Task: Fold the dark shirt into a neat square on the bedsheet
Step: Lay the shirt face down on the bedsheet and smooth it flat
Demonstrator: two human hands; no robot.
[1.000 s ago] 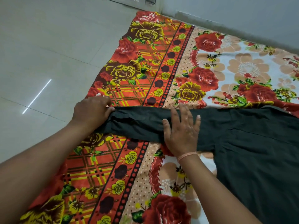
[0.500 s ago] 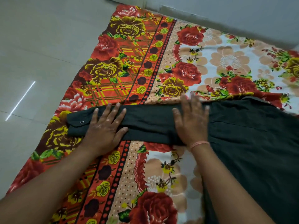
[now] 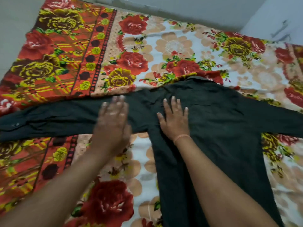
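Note:
The dark shirt (image 3: 221,128) lies flat on the floral bedsheet (image 3: 180,46), collar towards the far wall. Both sleeves are spread out sideways, and the left sleeve's buttoned cuff reaches the picture's left edge. My left hand (image 3: 113,122) is blurred and lies flat with straight fingers on the left sleeve near the shoulder. On the shirt's body by the left shoulder, my right hand (image 3: 174,118) presses palm down with fingers spread; a pink band sits on its wrist. My forearms hide part of the shirt's lower left side.
The bedsheet is spread on a pale tiled floor (image 3: 9,38). A grey wall (image 3: 196,12) runs along the sheet's far edge, with a corner at the upper right.
My left hand has slid right along the sleeve from near the cuff towards the shoulder. My right hand has moved from the sleeve onto the shirt's body. The view has shifted right.

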